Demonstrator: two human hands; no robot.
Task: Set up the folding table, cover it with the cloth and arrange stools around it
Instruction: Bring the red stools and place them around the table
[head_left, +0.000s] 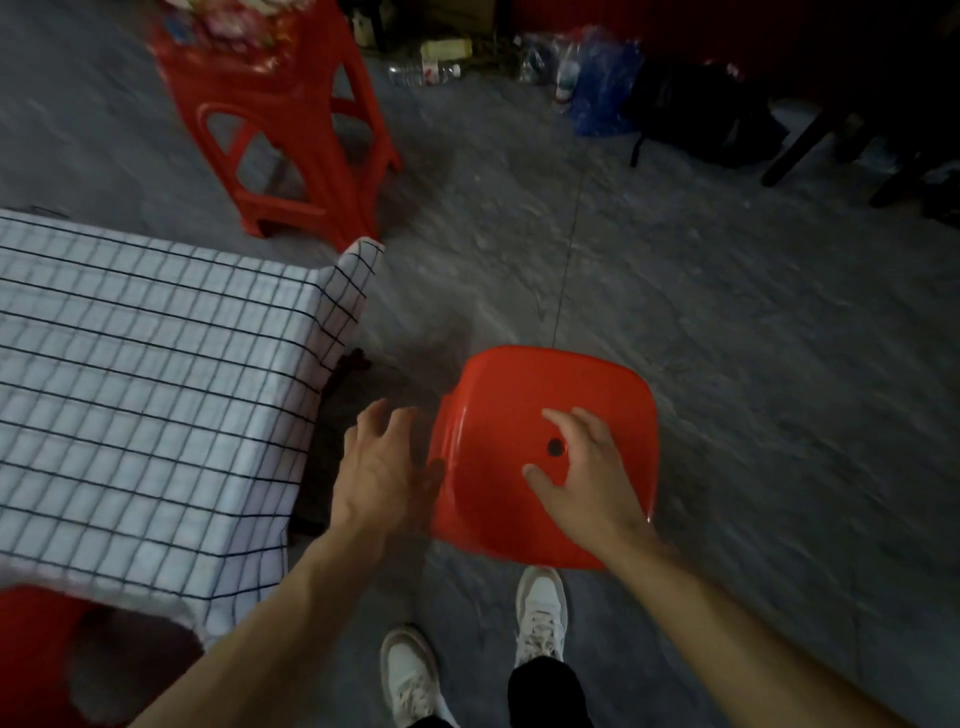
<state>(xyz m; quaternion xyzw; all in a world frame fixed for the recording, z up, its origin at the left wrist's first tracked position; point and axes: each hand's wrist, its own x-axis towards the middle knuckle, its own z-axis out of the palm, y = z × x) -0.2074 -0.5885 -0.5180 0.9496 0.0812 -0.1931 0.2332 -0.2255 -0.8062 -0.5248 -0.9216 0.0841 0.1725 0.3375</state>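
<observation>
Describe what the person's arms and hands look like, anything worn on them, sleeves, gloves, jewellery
Both forearms are bare as far as the frame shows: no sleeves in view. The left hand and right hand wear no gloves, and no rings, watch or bracelet show on the fingers or wrists, though motion blur could hide something small.

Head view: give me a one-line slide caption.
Both open hands, left and right, reach for a red plastic stool beside the table's black-and-white checked cloth.
</observation>
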